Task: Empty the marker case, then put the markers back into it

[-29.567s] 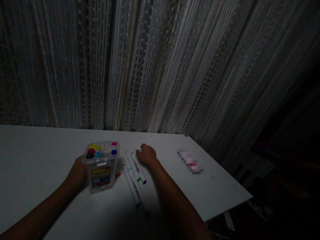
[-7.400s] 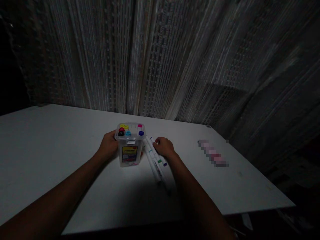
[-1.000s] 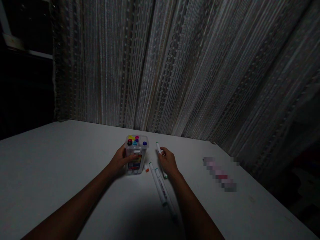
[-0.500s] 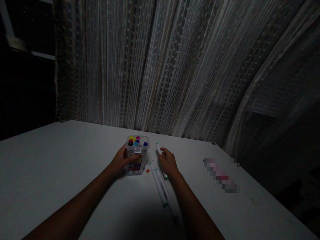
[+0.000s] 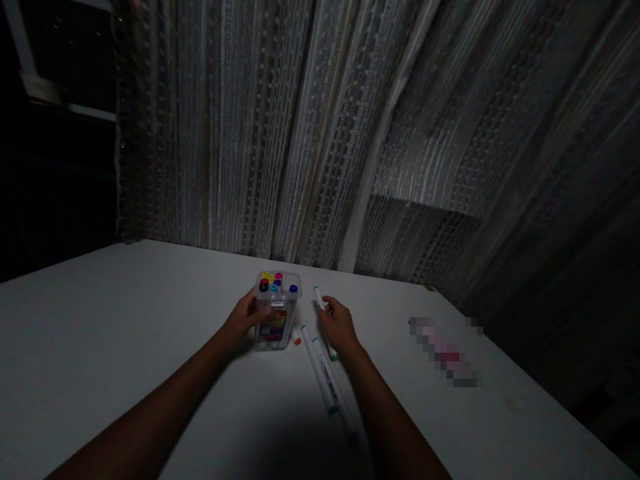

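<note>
My left hand (image 5: 244,321) grips a clear plastic marker case (image 5: 280,337) from its left side, thumb across the front label. Inside the upright case stand several markers (image 5: 274,287) with yellow, pink, red, black, purple and blue ends. To the right, my right hand (image 5: 339,325) is closed on a white marker (image 5: 320,297) with green ends, its middle hidden by the fingers. Two more white markers (image 5: 320,373) lie side by side on the table, just left of my right forearm. An orange-ended marker (image 5: 297,339) lies partly hidden behind the case.
The white table (image 5: 125,320) ends at a striped curtain (image 5: 240,133) along its back edge. A blurred-out pinkish object (image 5: 443,353) lies on the right part of the table. A dark window (image 5: 70,53) is at the far left.
The view has shifted very slightly, and the curtain on the right hangs differently. Both hands keep their holds on the case and the green-ended marker.
</note>
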A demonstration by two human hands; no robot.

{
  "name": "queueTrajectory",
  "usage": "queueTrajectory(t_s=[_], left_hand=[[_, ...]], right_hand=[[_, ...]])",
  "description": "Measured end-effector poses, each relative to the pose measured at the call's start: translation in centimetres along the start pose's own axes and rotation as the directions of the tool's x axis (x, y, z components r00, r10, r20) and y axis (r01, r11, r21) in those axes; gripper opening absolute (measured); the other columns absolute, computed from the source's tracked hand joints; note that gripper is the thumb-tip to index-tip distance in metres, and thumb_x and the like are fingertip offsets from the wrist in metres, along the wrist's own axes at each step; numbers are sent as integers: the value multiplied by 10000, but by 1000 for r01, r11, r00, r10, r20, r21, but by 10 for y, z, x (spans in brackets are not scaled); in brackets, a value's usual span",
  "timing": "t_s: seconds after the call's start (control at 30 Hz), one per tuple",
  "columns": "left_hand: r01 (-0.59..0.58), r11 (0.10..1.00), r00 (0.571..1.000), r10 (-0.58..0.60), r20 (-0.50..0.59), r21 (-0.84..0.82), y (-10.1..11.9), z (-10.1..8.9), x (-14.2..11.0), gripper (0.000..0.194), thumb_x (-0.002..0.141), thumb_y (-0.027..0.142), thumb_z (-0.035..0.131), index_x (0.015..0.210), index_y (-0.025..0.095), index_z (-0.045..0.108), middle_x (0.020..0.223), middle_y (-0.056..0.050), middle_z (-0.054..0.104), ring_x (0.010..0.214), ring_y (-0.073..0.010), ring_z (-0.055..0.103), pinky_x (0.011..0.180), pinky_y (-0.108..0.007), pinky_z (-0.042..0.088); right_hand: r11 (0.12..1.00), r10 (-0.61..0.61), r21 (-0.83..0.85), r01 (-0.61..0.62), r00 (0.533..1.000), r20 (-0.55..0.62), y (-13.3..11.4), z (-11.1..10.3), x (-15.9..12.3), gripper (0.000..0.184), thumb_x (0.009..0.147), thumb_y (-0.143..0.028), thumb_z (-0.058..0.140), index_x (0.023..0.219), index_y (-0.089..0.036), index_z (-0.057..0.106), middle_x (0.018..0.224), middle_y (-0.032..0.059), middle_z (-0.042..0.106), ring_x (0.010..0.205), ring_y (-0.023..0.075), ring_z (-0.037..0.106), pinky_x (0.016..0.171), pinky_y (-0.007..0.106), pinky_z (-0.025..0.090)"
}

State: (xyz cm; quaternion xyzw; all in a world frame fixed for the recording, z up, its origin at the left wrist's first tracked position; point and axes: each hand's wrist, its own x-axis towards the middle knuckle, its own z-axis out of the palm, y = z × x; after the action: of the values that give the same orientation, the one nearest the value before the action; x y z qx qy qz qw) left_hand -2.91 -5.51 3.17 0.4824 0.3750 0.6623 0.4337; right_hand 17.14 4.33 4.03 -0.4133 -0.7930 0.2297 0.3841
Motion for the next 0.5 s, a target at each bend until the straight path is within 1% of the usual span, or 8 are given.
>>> queueTrajectory(t_s=[0.1,0.2,0.4,0.5], left_hand=[[-19,999,1000,19,20,-27,-1,-2,1,455,692,348,692,1077,165,532,1034,-106,643,950,-248,614,814,-306,508],[-20,999,1000,21,14,-50,-1,-4,2,462,693,330,691,1093,164,531,1043,-106,638,971,-259,606,838,-325,499],[-27,999,999,28,29,-46,-2,-4,2,457,674,339,701,1054,146,536,1006,-116,646,925,-260,617,801,-329,510],[-21,998,999,23,38,-60,0,-3,2,474,667,331,707,1064,143,529,1028,-123,640,939,-267,613,804,-340,513]], right_hand=[[1000,7,-11,-7,1000,3,-1,0,0,320,736,-206,473,1017,-124,605,666,-6,539,544,104,454,534,215,340],[1000,22,-21,-22,1000,4,-2,-1,0,340,732,-200,476,1039,-118,599,682,-1,543,554,107,464,544,218,347],[999,25,-35,-25,1000,14,-2,0,0,382,734,-185,475,1088,-94,587,670,3,545,562,114,474,561,225,355],[999,26,-33,-26,1000,5,2,1,1,375,740,-197,482,1085,-94,588,676,4,545,576,116,483,566,223,359]])
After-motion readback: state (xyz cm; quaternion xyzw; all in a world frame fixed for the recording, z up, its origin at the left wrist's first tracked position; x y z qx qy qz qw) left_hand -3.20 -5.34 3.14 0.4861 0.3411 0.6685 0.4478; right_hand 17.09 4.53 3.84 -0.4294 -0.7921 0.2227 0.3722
